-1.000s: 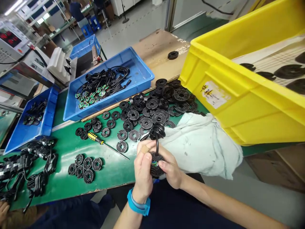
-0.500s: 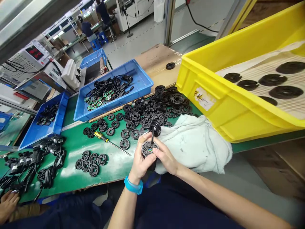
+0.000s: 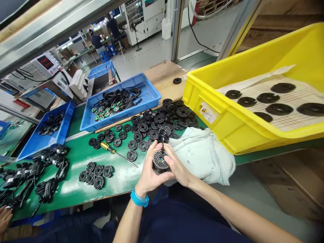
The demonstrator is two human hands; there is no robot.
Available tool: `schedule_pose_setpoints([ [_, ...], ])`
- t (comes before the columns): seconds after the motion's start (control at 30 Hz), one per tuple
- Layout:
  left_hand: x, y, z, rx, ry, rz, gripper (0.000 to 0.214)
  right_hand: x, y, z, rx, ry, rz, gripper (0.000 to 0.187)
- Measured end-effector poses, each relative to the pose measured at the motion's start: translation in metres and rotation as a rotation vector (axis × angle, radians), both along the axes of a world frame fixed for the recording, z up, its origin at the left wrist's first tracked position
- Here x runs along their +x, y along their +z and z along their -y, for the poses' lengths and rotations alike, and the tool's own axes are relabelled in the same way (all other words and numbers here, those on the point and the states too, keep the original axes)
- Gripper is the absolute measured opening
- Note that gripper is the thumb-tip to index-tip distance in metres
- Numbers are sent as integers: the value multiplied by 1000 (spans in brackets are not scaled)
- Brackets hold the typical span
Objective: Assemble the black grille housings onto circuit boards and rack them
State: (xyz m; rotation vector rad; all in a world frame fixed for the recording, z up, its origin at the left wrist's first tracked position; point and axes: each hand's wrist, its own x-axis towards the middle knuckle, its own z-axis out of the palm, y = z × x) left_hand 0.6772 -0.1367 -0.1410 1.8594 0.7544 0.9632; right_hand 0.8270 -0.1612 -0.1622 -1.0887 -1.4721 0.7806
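Observation:
Both my hands hold one round black slotted disc [image 3: 160,160] with a small green circuit board showing in its middle. My left hand [image 3: 150,172] cups the disc from below and the left, fingers closed round it. My right hand [image 3: 178,167] pinches its right edge. A coiled black cable [image 3: 163,135] rises from the disc over the green mat [image 3: 76,185]. A heap of loose black discs [image 3: 157,121] lies just beyond my hands.
A yellow crate [image 3: 227,114] with discs on paper stands at the right. A whitish cloth [image 3: 205,155] lies beside my hands. A screwdriver [image 3: 115,152], two blue trays [image 3: 149,91] [image 3: 60,135] of cabled boards and finished cable bundles [image 3: 37,175] are to the left. Another person's hand [image 3: 3,219] shows at bottom left.
The camera tilted up, showing more of the crate and the far room. My hands kept the disc and turned it slightly, staying near the mat's front edge.

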Motion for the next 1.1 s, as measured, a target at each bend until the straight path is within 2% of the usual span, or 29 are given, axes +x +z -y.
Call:
schedule_pose_setpoints([
  [0.1, 0, -4, 5, 144, 21, -56, 63, 11, 3, 9, 175, -231, 166, 37],
  [0.17, 1, -6, 11, 327, 57, -91, 63, 22, 14, 12, 397, -391, 265, 31],
  [0.2, 1, -5, 15, 432, 72, -104, 63, 28, 23, 11, 509, -424, 328, 31],
  [0.27, 1, -3, 22, 605, 91, -126, 64, 42, 47, 7, 655, -348, 503, 45],
  [0.3, -1, 0, 25, 659, 101, -133, 65, 49, 61, 4, 658, -243, 596, 51],
  [0.37, -4, 6, 31, 699, 134, -131, 65, 60, 85, -3, 613, -38, 703, 49],
  [0.47, -10, 15, 37, 650, 196, -63, 61, 69, 108, -8, 555, 142, 743, 32],
  [0.57, -13, 22, 42, 604, 235, 3, 63, 66, 120, -5, 549, 193, 759, 13],
  [0.63, -15, 24, 43, 610, 282, 6, 65, 59, 127, 4, 586, 181, 786, 12],
  [0.73, -17, 21, 44, 608, 371, 4, 64, 38, 136, 28, 663, 49, 877, 22],
  [0.8, -18, 15, 43, 554, 408, 55, 60, 19, 135, 47, 734, -72, 947, 20],
  [0.9, -17, 3, 44, 402, 434, 198, 52, -9, 122, 69, 831, -215, 1001, 19],
  [1.0, -15, -7, 47, 252, 435, 295, 51, -25, 106, 77, 849, -254, 1024, 24],
  [1.1, -14, -10, 52, 112, 424, 333, 49, -29, 99, 76, 843, -258, 1039, 26],
])
